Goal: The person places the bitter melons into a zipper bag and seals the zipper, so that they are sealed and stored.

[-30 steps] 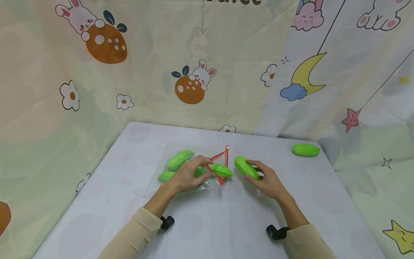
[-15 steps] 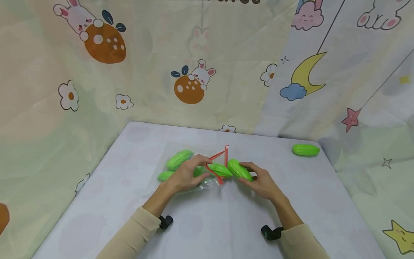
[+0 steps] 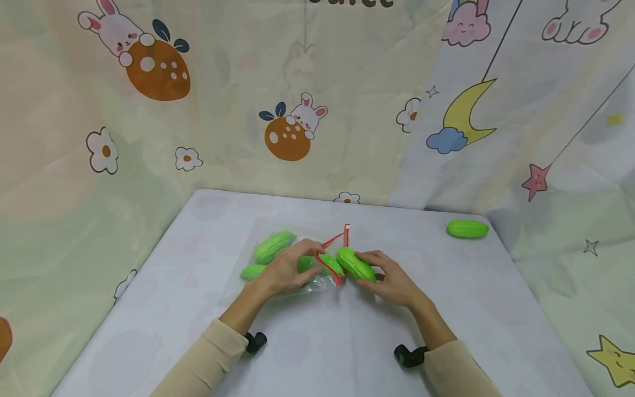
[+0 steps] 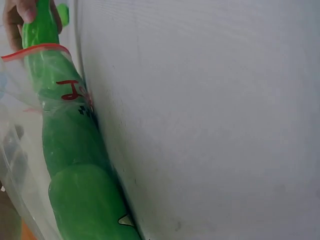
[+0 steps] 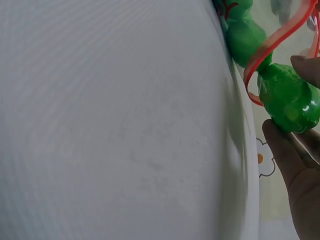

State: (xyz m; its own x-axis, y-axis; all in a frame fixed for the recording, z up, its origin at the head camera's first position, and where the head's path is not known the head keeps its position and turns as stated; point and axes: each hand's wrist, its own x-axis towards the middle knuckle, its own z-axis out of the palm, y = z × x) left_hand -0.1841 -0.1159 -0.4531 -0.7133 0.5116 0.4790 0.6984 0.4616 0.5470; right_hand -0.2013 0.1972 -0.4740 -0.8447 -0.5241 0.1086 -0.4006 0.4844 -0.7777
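Observation:
A clear zip bag (image 3: 317,284) with a red zip edge (image 3: 346,236) lies on the table, with several green toy cucumbers (image 3: 274,246) inside. My left hand (image 3: 291,268) grips the bag by its mouth, thumb and fingers round the opening. Just inside the mouth lies one cucumber (image 3: 331,264). My right hand (image 3: 392,279) holds another cucumber (image 3: 356,265) between thumb and fingers, its far end at the red edge. In the right wrist view this held cucumber (image 5: 287,97) sits beside the red strip (image 5: 280,36). The left hand's fingers are out of the left wrist view.
One more green cucumber (image 3: 468,229) lies near the table's far right corner. The white-covered table (image 3: 317,353) ends at a printed cloth backdrop (image 3: 223,110). A black wrist camera (image 3: 410,356) shows by the right sleeve, another (image 3: 256,342) by the left.
My right hand has carried its cucumber leftward to the bag's mouth, and the cucumber in the mouth sits slightly further in. My left hand has stayed almost still.

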